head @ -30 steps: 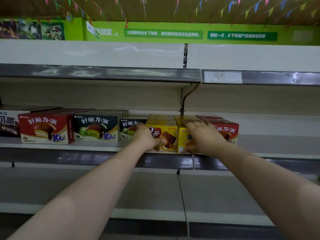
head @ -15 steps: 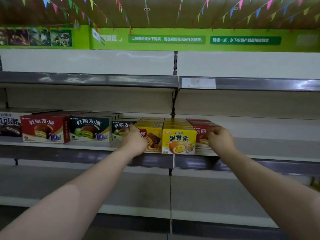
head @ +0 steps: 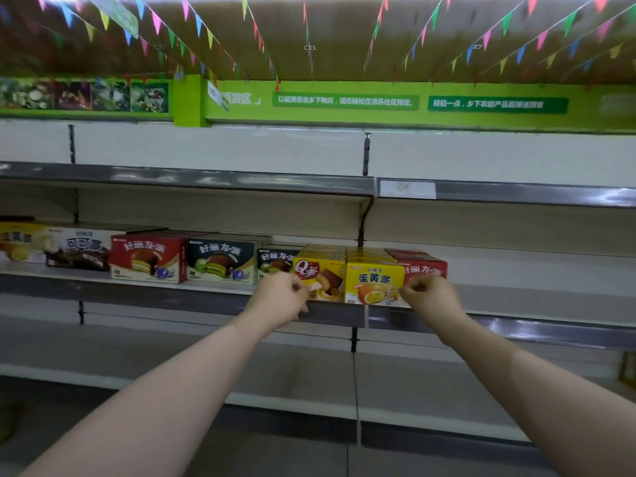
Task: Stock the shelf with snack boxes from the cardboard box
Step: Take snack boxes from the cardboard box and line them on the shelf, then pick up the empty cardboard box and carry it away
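Yellow, red and dark green snack boxes are lined up in a row along the middle shelf [head: 516, 297], running from the left edge of the frame to just right of centre. In the head view, two yellow boxes are seen at centre: one with a chocolate cake picture [head: 321, 278] and, touching it on the right, one with a yellow cake picture [head: 373, 282]. A red box [head: 425, 268] stands just right of these, set slightly further back. To the left, a small dark green box [head: 275, 261], a larger dark green box [head: 220, 261], another red box [head: 148, 258], a dark chocolate box [head: 79, 249] and a pale yellow box [head: 20, 244] are ranged. The left hand [head: 280, 299] is held just in front of the chocolate cake box, its fingers curled with nothing grasped. The right hand [head: 430, 297] is held before the red box at the right, likewise curled and holding nothing. Grey shelves are seen above and below. Coloured bunting [head: 344, 36] hangs across the upper frame over a green sign band [head: 344, 103].
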The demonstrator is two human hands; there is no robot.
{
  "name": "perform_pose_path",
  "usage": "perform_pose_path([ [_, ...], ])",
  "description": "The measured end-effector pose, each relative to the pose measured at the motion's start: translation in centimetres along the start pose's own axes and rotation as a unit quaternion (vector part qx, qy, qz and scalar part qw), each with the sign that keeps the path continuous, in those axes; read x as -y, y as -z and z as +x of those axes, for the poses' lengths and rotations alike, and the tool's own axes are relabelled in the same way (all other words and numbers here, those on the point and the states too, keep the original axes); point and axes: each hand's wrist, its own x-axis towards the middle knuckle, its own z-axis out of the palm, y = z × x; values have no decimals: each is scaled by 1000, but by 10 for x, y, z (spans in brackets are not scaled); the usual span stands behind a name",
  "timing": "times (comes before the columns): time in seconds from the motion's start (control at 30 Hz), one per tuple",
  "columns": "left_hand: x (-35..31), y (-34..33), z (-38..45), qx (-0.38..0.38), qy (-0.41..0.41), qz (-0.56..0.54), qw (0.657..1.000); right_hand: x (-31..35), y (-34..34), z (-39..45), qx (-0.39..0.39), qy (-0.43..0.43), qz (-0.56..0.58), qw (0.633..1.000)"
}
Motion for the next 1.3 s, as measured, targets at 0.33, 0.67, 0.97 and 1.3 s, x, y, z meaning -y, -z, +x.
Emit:
perform_pose_path([
  [0.33, 154, 141, -148, 7, 138, 86, 987, 95, -176, -142, 161, 7, 44, 986],
  [0.67, 361, 296, -291, -58, 326, 88, 939, 185, -394, -310, 395, 31, 62, 916],
  [0.97, 565, 340, -319, -9, 427, 119, 897, 211, -636, -369, 490, -138, 77, 857],
  [1.3, 777, 342, -319, 157, 527, 103, 829, 154, -802, -437, 484, -329, -41, 810],
])
